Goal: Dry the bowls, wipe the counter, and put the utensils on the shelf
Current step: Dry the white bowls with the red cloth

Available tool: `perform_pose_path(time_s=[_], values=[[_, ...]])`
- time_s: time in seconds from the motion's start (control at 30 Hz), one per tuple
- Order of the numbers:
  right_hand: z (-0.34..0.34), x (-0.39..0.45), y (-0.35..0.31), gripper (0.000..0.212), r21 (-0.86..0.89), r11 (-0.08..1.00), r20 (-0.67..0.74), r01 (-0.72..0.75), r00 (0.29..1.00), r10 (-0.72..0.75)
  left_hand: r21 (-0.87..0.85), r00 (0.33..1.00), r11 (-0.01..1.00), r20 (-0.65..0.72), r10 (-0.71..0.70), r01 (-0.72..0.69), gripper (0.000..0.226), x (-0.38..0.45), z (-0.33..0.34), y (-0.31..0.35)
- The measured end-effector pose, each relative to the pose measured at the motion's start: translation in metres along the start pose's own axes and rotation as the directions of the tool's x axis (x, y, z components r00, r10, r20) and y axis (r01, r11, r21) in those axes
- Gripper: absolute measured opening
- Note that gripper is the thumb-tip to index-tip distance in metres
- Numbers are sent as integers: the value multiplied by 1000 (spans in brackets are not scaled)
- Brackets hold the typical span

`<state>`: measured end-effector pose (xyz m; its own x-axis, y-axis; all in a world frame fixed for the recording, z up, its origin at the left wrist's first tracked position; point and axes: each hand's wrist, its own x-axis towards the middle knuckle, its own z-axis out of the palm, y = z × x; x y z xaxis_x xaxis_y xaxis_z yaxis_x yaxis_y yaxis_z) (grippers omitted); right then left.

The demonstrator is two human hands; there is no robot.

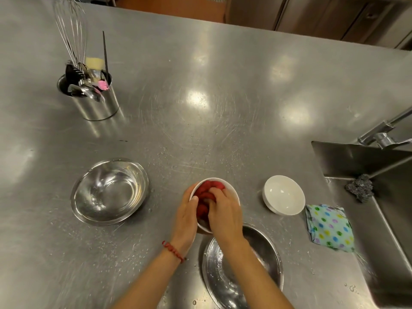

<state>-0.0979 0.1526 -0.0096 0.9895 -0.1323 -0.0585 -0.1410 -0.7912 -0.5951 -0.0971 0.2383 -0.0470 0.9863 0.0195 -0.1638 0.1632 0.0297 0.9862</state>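
My left hand (186, 216) grips the left rim of a small white bowl (233, 192) held above the counter, thumb over its edge. My right hand (224, 212) presses a bunched red cloth (206, 192) into that bowl, fingers curled round it. A second white bowl (284, 195) stands empty to the right. One steel bowl (109, 191) sits at the left. Another steel bowl (225, 279) lies under my right forearm, partly hidden. At the back left a steel canister (98, 105) holds a whisk, spoons and other utensils.
A folded cloth with coloured dots (330, 227) lies beside the sink (383, 219) on the right. A steel scourer (360, 187) rests on the sink ledge, below the tap (381, 134). Water droplets speckle the steel counter (200, 121).
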Motion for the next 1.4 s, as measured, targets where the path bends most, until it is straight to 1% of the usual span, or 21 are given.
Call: perform_pose_path(time_s=[0.1, 0.13, 0.17, 0.23, 0.27, 0.3, 0.37, 0.4, 0.47, 0.5, 0.57, 0.6, 0.63, 0.7, 0.77, 0.83, 0.97, 1.03, 1.17, 1.27, 1.4], values=[[-4, -1, 2, 32, -292, 956, 98, -27, 993, 58, 32, 999, 999, -40, 0, 1, 24, 0, 0, 0], [-8, 0, 3, 27, -307, 951, 148, -23, 986, 72, 41, 999, 999, -46, -4, 6, 24, 0, 0, 1], [-13, 1, 6, 21, -259, 966, 211, -9, 975, 66, 48, 999, 999, -40, 1, 0, 24, -1, 1, 0], [-21, 3, 13, 18, -57, 998, 323, 12, 946, 7, 50, 1000, 999, -26, 6, -5, 26, -4, 2, -2], [-23, 2, 15, 18, 56, 998, 345, -2, 939, -17, 48, 1000, 999, -17, 2, -2, 27, -6, 3, -3], [-23, 0, 14, 17, 168, 985, 325, -35, 945, -21, 50, 1000, 999, -8, 6, -5, 26, -8, 3, -4], [-17, -3, 12, 18, 339, 936, 187, -96, 982, 33, 57, 1000, 998, 8, 28, -28, 26, -12, 4, -3], [-11, -5, 10, 19, 339, 937, 101, -87, 993, 56, 57, 999, 998, 9, 33, -34, 26, -14, 5, -1], [-2, -8, 6, 23, 168, 985, -24, -43, 999, 48, 30, 999, 999, -3, 36, -36, 26, -15, 6, 1], [1, -10, 6, 25, 67, 997, -54, -32, 998, 35, 16, 999, 999, -10, 43, -43, 28, -14, 5, 1], [1, -9, 9, 31, -60, 998, -34, -30, 999, 28, 21, 998, 998, -14, 57, -57, 31, -12, 2, 1], [0, -9, 13, 32, -79, 997, -3, -17, 1000, 16, 25, 998, 998, -11, 54, -54, 31, -11, 1, 1], [-2, -8, 16, 30, -57, 998, 31, 1, 1000, 1, 31, 999, 998, -9, 49, -49, 30, -9, -1, 1], [-10, -9, 22, 23, 136, 991, 41, -7, 999, 2, 47, 999, 998, -12, 35, -35, 24, -5, -3, -3], [-15, -11, 28, 20, 359, 932, -32, -59, 997, 75, 26, 999, 1000, -36, -15, 16, 22, -1, -4, -10], [-20, -13, 34, 20, 543, 834, -90, -95, 981, 170, 9, 996, 998, -70, -53, 54, 25, 6, -6, -18], [-34, -13, 51, 27, 800, 578, -56, -162, 938, 341, 48, 988, 995, -129, -83, 90, 26, 20, -7, -32], [-38, -16, 62, 28, 833, 514, -23, -205, 915, 404, 62, 983, 992, -152, -103, 114, 29, 26, -9, -39], [-39, -27, 83, 25, 851, 453, 20, -265, 879, 477, 99, 970, 979, -182, -159, 179, 30, 31, -12, -50], [-38, -35, 91, 24, 883, 378, 62, -280, 865, 497, 94, 957, 965, -182, -225, 245, 27, 34, -14, -51], [-38, -45, 101, 15, 888, 334, 117, -317, 857, 502, 188, 961, 952, -178, -210, 243, 33, 36, -15, -48]])
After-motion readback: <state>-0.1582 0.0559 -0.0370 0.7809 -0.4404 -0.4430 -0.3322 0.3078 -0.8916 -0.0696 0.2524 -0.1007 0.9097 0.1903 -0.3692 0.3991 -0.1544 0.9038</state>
